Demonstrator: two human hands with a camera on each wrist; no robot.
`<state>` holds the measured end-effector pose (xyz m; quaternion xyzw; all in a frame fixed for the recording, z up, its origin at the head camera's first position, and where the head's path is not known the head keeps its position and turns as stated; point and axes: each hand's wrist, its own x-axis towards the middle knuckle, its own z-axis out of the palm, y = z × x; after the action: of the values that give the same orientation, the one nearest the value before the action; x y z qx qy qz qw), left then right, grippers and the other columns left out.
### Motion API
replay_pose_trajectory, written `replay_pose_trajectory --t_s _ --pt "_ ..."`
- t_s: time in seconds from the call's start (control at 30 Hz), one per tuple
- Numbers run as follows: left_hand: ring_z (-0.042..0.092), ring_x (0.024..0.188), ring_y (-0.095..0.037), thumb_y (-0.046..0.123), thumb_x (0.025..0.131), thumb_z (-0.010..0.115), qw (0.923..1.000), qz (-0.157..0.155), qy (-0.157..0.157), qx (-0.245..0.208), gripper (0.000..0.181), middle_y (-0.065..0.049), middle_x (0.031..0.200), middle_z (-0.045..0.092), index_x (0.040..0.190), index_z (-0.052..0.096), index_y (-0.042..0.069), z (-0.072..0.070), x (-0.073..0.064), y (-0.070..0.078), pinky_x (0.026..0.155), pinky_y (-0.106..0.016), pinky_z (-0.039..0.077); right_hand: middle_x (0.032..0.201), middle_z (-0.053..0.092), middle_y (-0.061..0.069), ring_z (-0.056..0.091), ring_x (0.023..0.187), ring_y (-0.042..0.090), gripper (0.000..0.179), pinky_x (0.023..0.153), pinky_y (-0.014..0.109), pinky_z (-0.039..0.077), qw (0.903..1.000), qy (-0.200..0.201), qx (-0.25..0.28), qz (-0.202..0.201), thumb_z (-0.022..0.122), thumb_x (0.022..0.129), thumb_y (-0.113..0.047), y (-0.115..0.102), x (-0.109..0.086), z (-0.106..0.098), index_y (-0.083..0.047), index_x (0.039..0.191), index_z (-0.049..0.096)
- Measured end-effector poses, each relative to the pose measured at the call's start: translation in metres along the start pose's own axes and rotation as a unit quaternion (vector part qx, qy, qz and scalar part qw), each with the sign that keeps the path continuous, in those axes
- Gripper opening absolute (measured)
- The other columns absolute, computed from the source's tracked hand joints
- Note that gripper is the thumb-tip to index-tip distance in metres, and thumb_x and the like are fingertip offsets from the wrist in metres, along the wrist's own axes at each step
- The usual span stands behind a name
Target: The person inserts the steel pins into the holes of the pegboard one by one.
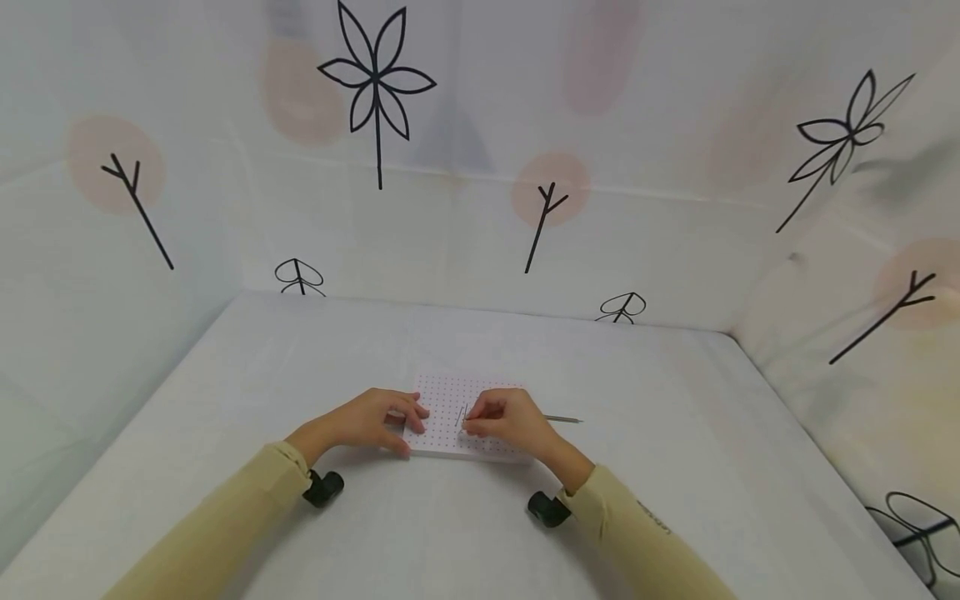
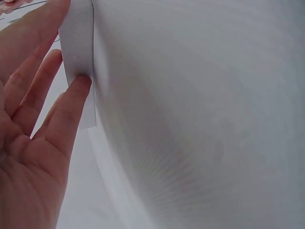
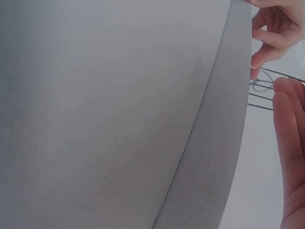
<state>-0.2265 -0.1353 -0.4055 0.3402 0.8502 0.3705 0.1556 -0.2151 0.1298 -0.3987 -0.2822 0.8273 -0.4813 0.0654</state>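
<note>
A white board (image 1: pixel 438 442) dotted with a pink grid lies on the table. My left hand (image 1: pixel 378 417) rests at its left end, thumb by the front corner and fingers over the top; in the left wrist view one fingertip presses the board's side face (image 2: pixel 78 43). Thin pins (image 1: pixel 458 416) stand up from the board's middle. My right hand (image 1: pixel 506 421) is over them, thumb and index finger pinched together. In the right wrist view its fingertips are at a thin loop (image 3: pixel 262 89) among several dark pins (image 3: pixel 259 106). What exactly they pinch I cannot tell.
To the right of the board lies a thin, pointed grey tool (image 1: pixel 564 419), partly hidden by the right hand. A white cloth covers the table (image 1: pixel 660 467). Patterned fabric walls (image 1: pixel 465 242) rise at the back and both sides.
</note>
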Motion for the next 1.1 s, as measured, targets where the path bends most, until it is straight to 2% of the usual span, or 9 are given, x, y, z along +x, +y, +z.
replay_pose_trajectory --t_s 0.47,0.73,0.93,1.1 --pt "0.037 0.130 -0.027 0.014 0.072 0.080 1.0000 0.002 0.000 0.003 0.023 -0.002 0.122 0.060 0.093 0.070 0.017 -0.0001 0.0000 -0.0020 0.099 -0.037 0.041 0.082 0.068 0.004 0.062 0.068 0.015 0.006 0.064 0.023 0.054 0.9997 0.009 -0.013 0.020 0.072 0.080 -0.007 -0.0024 0.0042 0.0058 -0.005 0.081 0.067" --pt "0.036 0.131 -0.027 0.013 0.072 0.080 1.0000 0.000 0.000 -0.002 0.023 -0.001 0.121 0.060 0.092 0.070 0.017 0.0000 0.0003 -0.0015 0.099 -0.036 0.041 0.078 0.066 -0.006 0.060 0.071 0.007 0.005 0.069 0.020 0.052 0.9966 -0.003 -0.079 0.024 0.073 0.080 -0.011 -0.0028 0.0083 0.0076 -0.011 0.080 0.068" --pt "0.036 0.131 -0.027 0.013 0.072 0.080 1.0000 -0.001 0.001 -0.001 0.023 -0.002 0.121 0.060 0.092 0.070 0.016 -0.0005 -0.0002 -0.0003 0.099 -0.036 0.041 0.078 0.067 -0.005 0.060 0.072 0.007 0.004 0.070 0.023 0.053 0.9955 -0.009 -0.091 0.024 0.073 0.080 -0.011 -0.0059 0.0088 0.0067 -0.009 0.082 0.071" --pt "0.037 0.130 -0.027 0.013 0.072 0.080 1.0000 -0.003 0.001 0.006 0.023 -0.001 0.121 0.060 0.092 0.070 0.017 -0.0004 -0.0001 0.0000 0.099 -0.037 0.041 0.082 0.068 -0.004 0.060 0.073 0.007 0.009 0.071 0.023 0.053 0.9940 -0.003 -0.109 0.009 0.072 0.081 -0.009 -0.0084 0.0060 0.0034 -0.006 0.090 0.073"
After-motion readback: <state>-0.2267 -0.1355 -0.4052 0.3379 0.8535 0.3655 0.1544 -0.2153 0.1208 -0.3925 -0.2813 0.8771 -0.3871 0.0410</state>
